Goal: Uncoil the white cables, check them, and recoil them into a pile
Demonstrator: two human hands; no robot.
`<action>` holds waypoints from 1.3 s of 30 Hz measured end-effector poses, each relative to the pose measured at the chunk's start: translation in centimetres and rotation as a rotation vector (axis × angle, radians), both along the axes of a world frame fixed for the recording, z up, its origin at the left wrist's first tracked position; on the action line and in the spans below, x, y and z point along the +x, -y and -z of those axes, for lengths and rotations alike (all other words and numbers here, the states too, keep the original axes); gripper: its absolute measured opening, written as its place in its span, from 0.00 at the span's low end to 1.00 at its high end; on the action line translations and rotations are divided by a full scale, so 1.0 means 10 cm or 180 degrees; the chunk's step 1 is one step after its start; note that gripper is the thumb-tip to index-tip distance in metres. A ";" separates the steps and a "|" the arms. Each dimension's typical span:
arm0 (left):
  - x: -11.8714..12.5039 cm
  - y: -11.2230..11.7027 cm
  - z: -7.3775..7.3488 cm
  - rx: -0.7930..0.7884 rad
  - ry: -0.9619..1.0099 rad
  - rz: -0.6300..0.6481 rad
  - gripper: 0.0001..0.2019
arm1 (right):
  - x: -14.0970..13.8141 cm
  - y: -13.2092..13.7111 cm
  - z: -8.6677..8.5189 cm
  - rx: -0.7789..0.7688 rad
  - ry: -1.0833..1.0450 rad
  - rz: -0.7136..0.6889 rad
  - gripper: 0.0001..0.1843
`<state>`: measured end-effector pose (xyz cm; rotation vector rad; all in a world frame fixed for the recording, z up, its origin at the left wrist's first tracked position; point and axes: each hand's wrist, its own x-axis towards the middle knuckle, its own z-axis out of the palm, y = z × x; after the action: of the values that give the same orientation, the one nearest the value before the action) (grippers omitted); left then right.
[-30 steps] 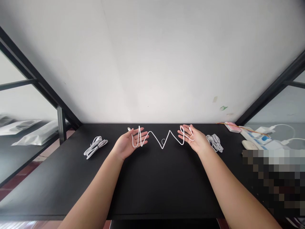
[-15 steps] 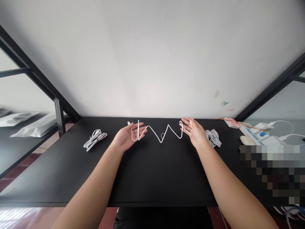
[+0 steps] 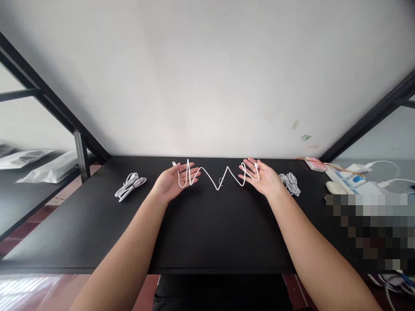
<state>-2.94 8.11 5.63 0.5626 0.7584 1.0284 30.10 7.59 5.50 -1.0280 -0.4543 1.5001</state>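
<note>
A white cable (image 3: 216, 181) zigzags in the air between my two hands, over the far middle of a black table (image 3: 207, 233). My left hand (image 3: 171, 183) is palm up with fingers spread, and loops of the cable hang over them, one plug end sticking out past the thumb. My right hand (image 3: 259, 177) is also palm up with fingers apart, the cable's other end lying across them.
A coiled white cable (image 3: 129, 186) lies on the table to the left of my left hand. Another white cable bundle (image 3: 290, 183) lies right of my right hand. A power strip with plugs and small devices (image 3: 348, 179) sits at the far right. Black frame posts flank the table.
Both hands moved slightly closer together, so the cable's zigzag between them has tightened. The view has shifted a little.
</note>
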 end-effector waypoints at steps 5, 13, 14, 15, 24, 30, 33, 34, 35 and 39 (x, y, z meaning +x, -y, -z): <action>0.00 0.01 -0.01 0.0001 -0.0015 -0.0018 0.20 | 0.03 -0.01 0.03 0.0016 -0.0089 -0.0016 0.13; 0.05 0.00 0.04 -0.0218 -0.0051 0.0108 0.18 | -0.01 0.02 0.00 -0.0087 -0.0138 -0.0191 0.13; 0.08 0.00 0.06 -0.0237 -0.0081 0.0162 0.17 | -0.03 0.03 -0.01 -0.0094 -0.0185 -0.0297 0.13; 0.10 0.01 0.07 -0.0235 -0.0112 0.0216 0.17 | -0.05 0.05 -0.02 -0.0085 -0.0239 -0.0412 0.13; 0.50 0.18 0.28 0.0327 -0.0656 0.0394 0.19 | -0.55 0.22 0.05 0.0221 -0.0541 -0.0413 0.13; 0.68 0.26 0.30 0.0622 -0.0882 0.0480 0.22 | -0.87 0.30 0.19 0.0215 -0.0230 -0.0371 0.11; 0.70 0.28 0.33 0.0941 -0.1317 0.0634 0.22 | -0.92 0.33 0.26 0.0389 0.0391 -0.0309 0.09; 0.70 0.28 0.35 0.1065 -0.1418 0.0619 0.21 | -0.93 0.34 0.27 0.0443 0.0655 -0.0293 0.09; 0.71 0.28 0.37 0.1179 -0.1468 0.0567 0.19 | -0.94 0.35 0.28 0.0495 0.0915 -0.0284 0.10; 0.72 0.27 0.41 0.1496 -0.1370 0.0305 0.22 | -0.97 0.40 0.28 0.0740 0.1467 -0.0398 0.16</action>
<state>4.25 5.41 1.54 1.2420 0.8563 1.0112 20.39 3.61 2.73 -1.1737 -1.0105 1.2750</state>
